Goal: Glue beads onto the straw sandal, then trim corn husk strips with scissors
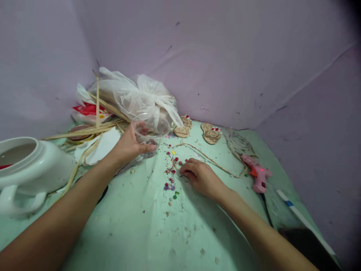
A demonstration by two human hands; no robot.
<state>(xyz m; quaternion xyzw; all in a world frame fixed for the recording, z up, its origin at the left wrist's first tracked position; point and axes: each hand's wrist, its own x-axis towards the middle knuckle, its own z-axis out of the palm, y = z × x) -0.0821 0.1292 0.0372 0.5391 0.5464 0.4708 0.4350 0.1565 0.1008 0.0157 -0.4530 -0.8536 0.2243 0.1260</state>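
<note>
My left hand (135, 143) is wrapped round a clear plastic cup (158, 130), which has small dark pieces in its bottom. Loose beads (170, 171) in red, purple, green and mixed colours lie scattered on the green table cover, just right of the cup and nearer to me. At the right edge of these beads, my right hand (199, 175) is low over the cover with its fingers curled together. Whatever its fingertips may hold is hidden. A thin braided cord (210, 158) curves behind that hand.
A pink glue gun (258, 173) with a red light lies right, by a coil of cord (239, 143). Two woven pieces (211, 133) (183, 130) with beads rest near the wall. At left are a white pot (50, 165), dry straw strips (81, 131) and a white plastic bag (135, 94).
</note>
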